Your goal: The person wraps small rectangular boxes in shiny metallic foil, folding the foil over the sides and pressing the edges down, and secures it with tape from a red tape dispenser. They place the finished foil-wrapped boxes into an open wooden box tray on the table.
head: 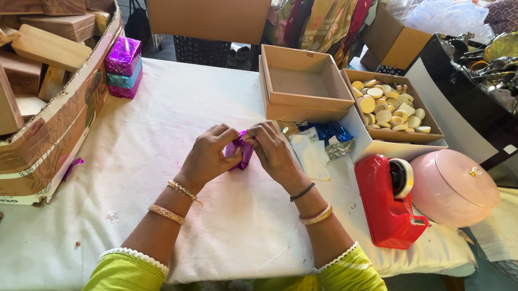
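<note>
Purple foil packet (241, 153) sits between both hands at the middle of the worktop (168, 120), just above its white cloth. Left hand (209, 156) closed on the packet's left side, fingertips pinching the foil. Right hand (274, 150) closed on its right side, thumb and fingers pressing the top edge. Hands touch each other over the packet.

Around:
- Open tan box (304, 84), empty, beyond the hands.
- Second box (391, 110) beside it, filled with pale yellow discs.
- Crumpled blue and silver foil (332, 136) near the right hand.
- Red tape dispenser (389, 202) at right, just beside a pink lidded bowl (453, 186).
- Stack of wrapped magenta and teal packets (123, 67) far left, against a cardboard tray of wooden boards (39, 48).
</note>
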